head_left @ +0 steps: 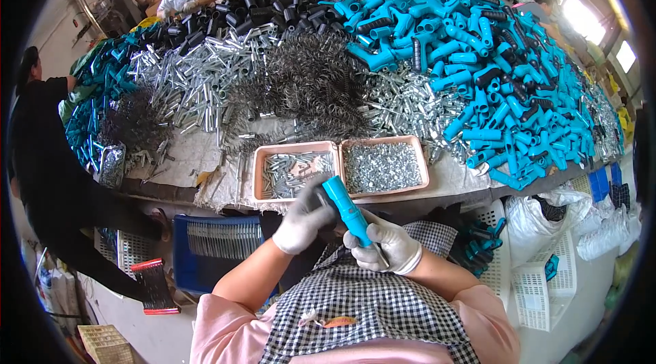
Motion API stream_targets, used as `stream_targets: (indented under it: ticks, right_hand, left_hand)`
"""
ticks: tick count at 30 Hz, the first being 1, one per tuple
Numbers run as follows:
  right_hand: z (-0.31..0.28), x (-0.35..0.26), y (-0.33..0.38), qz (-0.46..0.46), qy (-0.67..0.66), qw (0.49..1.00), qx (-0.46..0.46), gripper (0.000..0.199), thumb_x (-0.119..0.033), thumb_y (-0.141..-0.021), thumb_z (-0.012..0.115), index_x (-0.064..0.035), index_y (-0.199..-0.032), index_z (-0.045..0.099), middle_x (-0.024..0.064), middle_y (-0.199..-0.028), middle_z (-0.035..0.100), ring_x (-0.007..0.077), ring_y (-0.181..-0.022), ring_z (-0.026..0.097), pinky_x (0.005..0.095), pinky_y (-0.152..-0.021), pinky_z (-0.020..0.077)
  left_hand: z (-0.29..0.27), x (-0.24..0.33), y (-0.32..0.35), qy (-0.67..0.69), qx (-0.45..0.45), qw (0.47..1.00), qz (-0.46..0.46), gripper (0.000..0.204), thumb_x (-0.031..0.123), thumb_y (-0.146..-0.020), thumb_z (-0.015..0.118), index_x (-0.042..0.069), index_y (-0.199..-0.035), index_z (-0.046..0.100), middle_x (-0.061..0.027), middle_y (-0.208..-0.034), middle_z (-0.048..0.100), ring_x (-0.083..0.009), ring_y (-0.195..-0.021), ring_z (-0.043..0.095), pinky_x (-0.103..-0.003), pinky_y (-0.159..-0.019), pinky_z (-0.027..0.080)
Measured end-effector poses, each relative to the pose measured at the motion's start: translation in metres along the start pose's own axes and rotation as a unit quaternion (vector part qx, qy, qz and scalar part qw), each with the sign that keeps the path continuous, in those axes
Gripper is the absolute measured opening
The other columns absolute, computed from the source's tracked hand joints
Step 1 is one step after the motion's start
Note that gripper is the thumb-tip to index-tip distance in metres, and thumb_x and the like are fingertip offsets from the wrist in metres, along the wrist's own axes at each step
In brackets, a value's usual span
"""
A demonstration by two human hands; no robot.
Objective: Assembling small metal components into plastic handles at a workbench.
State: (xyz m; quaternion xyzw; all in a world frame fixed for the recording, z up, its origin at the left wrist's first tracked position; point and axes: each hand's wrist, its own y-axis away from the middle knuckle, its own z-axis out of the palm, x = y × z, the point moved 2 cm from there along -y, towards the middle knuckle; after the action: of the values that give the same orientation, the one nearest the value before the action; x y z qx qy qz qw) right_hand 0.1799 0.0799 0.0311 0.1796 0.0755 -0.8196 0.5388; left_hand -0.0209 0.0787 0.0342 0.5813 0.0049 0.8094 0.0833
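Note:
In front of my apron, my right hand [391, 245], in a white glove, is closed around a teal plastic tube-shaped housing [347, 210]. The housing is tilted, its upper end pointing up and to the left. A thin metal rod [380, 254] shows below it, beside my right fingers. My left hand [303, 219], also gloved, is right beside the housing's left side; its fingers are blurred, and whether they touch it is unclear. Just beyond my hands stand a pink tray of metal pins [257, 171] and a pink tray of small metal pieces [422, 166].
Piled on the table are teal housings [471, 43], dark springs [307, 80], metal tubes [198, 80] and black sleeves [260, 8]. A blue bin [183, 254] stands below at left, white crates [533, 295] at right. A person in black [55, 159] stands at left; others work across the table.

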Motion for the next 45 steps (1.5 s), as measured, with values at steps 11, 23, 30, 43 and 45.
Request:
stream_targets:
  ticks: [11, 23, 30, 43, 45]
  right_hand:
    - [-0.014, 0.010, -0.002, 0.043, 0.008, 0.998, 0.048, 0.065, -0.036, -0.093, 0.065, -0.0160, -0.146, 0.032, 0.0102, -0.107, 0.059, 0.0137, -0.068, 0.052, 0.0292, -0.057, 0.0436]
    - [-0.015, -0.058, -0.046, 0.159, 0.489, 0.858, -0.006, 0.045, -0.010, -0.082, 0.072, -0.0003, -0.122, 0.053, 0.0059, -0.101, 0.062, 0.0144, -0.098, 0.057, 0.0299, -0.091, 0.0471]
    - [-0.073, -0.225, -0.137, -0.103, 0.775, 0.474, 0.406, 0.046, -0.033, -0.082, 0.073, 0.0008, -0.111, 0.063, 0.0188, -0.103, 0.071, 0.0276, -0.095, 0.069, 0.0359, -0.084, 0.0531]
    - [-0.087, -0.261, -0.114, -0.022, 0.687, 0.611, 0.393, 0.042, -0.014, -0.093, 0.049, -0.0044, -0.134, 0.051, 0.0092, -0.084, 0.063, 0.0155, -0.060, 0.058, 0.0276, -0.044, 0.0439]
    - [-0.094, -0.254, -0.088, 0.031, 0.515, 0.747, 0.419, 0.041, -0.016, -0.097, 0.046, -0.0136, -0.137, 0.050, 0.0073, -0.083, 0.060, 0.0106, -0.055, 0.049, 0.0234, -0.042, 0.0385]
  left_hand:
    - [0.008, 0.001, 0.001, 0.131, -0.047, 0.990, -0.025, 0.056, 0.005, -0.091, 0.051, 0.002, -0.143, 0.030, -0.0175, -0.121, 0.060, -0.0267, -0.110, 0.060, -0.040, -0.096, 0.049]
    - [0.012, -0.032, -0.006, 0.259, 0.048, 0.958, -0.109, 0.032, 0.034, -0.102, 0.046, 0.005, -0.115, 0.048, -0.0110, -0.082, 0.055, -0.0187, -0.060, 0.054, -0.032, -0.058, 0.049]
    - [0.009, -0.051, -0.003, 0.298, -0.049, 0.942, -0.146, 0.026, 0.028, -0.099, 0.050, 0.005, -0.113, 0.048, -0.0070, -0.084, 0.054, -0.0150, -0.065, 0.054, -0.033, -0.063, 0.052]
    - [-0.002, -0.021, -0.005, -0.008, 0.039, 0.995, -0.090, 0.014, 0.013, -0.083, 0.069, 0.003, -0.086, 0.059, -0.0022, -0.063, 0.058, -0.0099, -0.052, 0.055, -0.025, -0.051, 0.044]
    - [0.000, -0.019, -0.007, -0.021, 0.043, 0.993, -0.104, 0.017, 0.012, -0.081, 0.071, 0.004, -0.087, 0.057, -0.0027, -0.065, 0.059, -0.0100, -0.052, 0.055, -0.024, -0.050, 0.044]
